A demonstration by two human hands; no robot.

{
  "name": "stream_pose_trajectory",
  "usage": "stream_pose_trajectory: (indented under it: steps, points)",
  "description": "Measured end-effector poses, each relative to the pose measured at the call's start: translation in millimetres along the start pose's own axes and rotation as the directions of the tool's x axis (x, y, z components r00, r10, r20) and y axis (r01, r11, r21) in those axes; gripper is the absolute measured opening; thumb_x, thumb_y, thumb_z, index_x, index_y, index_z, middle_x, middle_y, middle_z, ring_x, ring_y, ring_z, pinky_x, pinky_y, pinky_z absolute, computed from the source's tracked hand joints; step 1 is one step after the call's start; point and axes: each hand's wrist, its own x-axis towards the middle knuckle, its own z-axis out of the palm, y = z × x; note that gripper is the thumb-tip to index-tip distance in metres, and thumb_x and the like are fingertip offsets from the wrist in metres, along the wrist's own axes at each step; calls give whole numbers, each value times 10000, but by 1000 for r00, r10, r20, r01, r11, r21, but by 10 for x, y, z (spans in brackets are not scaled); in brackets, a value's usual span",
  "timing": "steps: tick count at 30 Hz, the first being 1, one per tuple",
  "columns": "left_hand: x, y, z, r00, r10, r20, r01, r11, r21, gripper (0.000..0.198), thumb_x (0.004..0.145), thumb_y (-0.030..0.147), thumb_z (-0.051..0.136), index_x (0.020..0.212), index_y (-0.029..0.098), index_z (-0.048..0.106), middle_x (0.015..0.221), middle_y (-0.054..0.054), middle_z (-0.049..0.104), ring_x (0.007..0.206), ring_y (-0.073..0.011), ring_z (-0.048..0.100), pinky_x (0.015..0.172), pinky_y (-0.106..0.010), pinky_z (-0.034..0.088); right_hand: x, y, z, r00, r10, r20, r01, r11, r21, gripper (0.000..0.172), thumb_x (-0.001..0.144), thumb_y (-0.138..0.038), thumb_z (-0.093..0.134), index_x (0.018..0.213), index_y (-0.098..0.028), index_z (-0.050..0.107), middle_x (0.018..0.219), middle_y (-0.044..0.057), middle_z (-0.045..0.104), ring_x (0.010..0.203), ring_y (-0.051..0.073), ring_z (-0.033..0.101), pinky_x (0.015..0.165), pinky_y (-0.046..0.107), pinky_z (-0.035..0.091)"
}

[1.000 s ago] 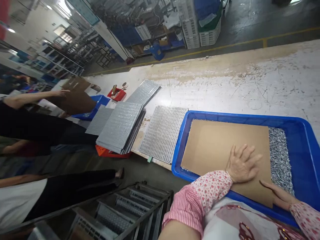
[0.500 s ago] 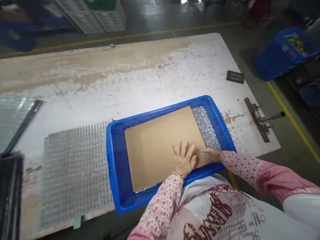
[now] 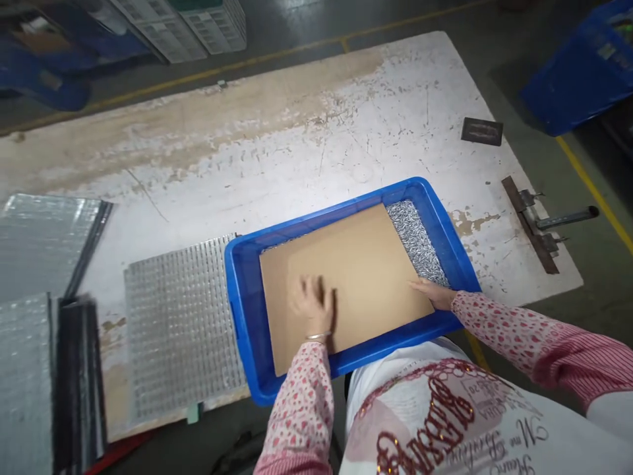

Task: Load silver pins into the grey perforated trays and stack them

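Note:
A blue plastic tub (image 3: 241,336) holds many small shiny metal pieces (image 3: 418,241), too small to name. Over most of them lies a flat brown cardboard sheet (image 3: 366,264). My left hand (image 3: 312,307), blurred at the fingertips, is spread over the sheet's left half; whether it presses or hovers I cannot tell. At the sheet's right edge my right hand (image 3: 432,292) grips the cardboard, thumb on top and the other fingers hidden beneath.
Left of the tub lies a clear ridged plastic tray (image 3: 182,330). Stacked trays with dark edges (image 3: 79,376) stand farther left. A dark block (image 3: 482,131) and a metal fixture with a handle (image 3: 537,224) sit on the worn white table (image 3: 277,158). Blue bin (image 3: 578,72) beyond.
My left hand has slid left across the cardboard, from near the right hand to the left half. My right hand stays at the sheet's right edge. The view has shifted somewhat.

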Motion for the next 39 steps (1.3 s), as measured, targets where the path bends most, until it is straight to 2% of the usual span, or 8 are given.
stream_pose_trajectory:
  steps: [3, 8, 11, 16, 28, 32, 36, 39]
  points:
    - [2, -610, -247, 934, -351, -62, 349, 936, -39, 645, 869, 479, 485, 1356, 57, 457, 1436, -265, 439, 1373, -345, 381, 1123, -520, 298, -108, -13, 2, 996, -56, -71, 55, 998, -14, 333, 833, -363, 675, 1135, -230, 635, 1095, 55, 728, 1077, 260, 671, 1081, 477, 443]
    - [-218, -1128, -482, 766, -601, 230, 643, 706, -296, 615, 795, 592, 511, 1164, 108, 592, 1116, -192, 668, 1079, -329, 619, 951, -456, 474, -381, -10, -122, 993, -81, -83, 72, 991, -109, 367, 786, -403, 732, 1089, -209, 660, 1124, 80, 719, 1129, 295, 644, 1054, 492, 465]
    - [-344, -1045, -491, 787, -604, 123, 583, 664, -468, 596, 740, 646, 532, 995, 117, 636, 950, -134, 694, 906, -281, 648, 855, -406, 514, -510, -54, -170, 969, -227, -95, 203, 956, -210, 464, 779, -397, 752, 1182, -201, 632, 1225, 82, 679, 1233, 293, 576, 1091, 482, 428]
    - [-359, -820, -465, 785, -606, -128, 463, 711, -529, 602, 769, 608, 527, 1109, 116, 598, 989, -118, 683, 877, -245, 644, 823, -371, 521, -445, -131, -76, 827, -513, -229, 426, 838, -341, 533, 832, -423, 696, 1321, -256, 563, 1359, 39, 595, 1389, 276, 406, 1171, 462, 325]
    - [-210, -851, -419, 837, -547, 2, 503, 768, -396, 444, 829, 523, 479, 997, 143, 638, 875, -109, 701, 831, -257, 644, 794, -373, 493, -114, -19, -84, 776, -537, -332, 395, 823, -408, 465, 845, -552, 617, 1185, -236, 636, 1287, 62, 643, 1316, 288, 500, 1113, 459, 409]
    - [-215, -821, -421, 830, -557, -5, 498, 746, -442, 463, 874, 503, 433, 1104, 142, 609, 1051, -142, 695, 973, -255, 644, 872, -364, 480, -85, -1, -93, 697, -602, -389, 412, 781, -470, 467, 852, -537, 599, 1217, -247, 625, 1290, 55, 643, 1316, 273, 501, 1133, 446, 379]
    - [-182, -817, -439, 829, -548, 111, 528, 701, -480, 351, 844, 457, 513, 911, 139, 646, 924, -145, 709, 942, -284, 655, 887, -405, 486, -86, -26, -33, 766, -481, -427, 340, 866, -366, 398, 807, -485, 643, 1133, -256, 665, 1185, 66, 697, 1237, 298, 573, 1059, 460, 472]
    - [-199, -808, -522, 851, -509, 129, 488, 678, -549, 404, 843, 469, 540, 1043, 131, 634, 1041, -138, 708, 999, -251, 654, 905, -370, 500, -149, -56, -21, 768, -498, -403, 377, 860, -344, 446, 780, -497, 686, 1157, -263, 652, 1253, 60, 665, 1214, 301, 590, 1037, 435, 502]
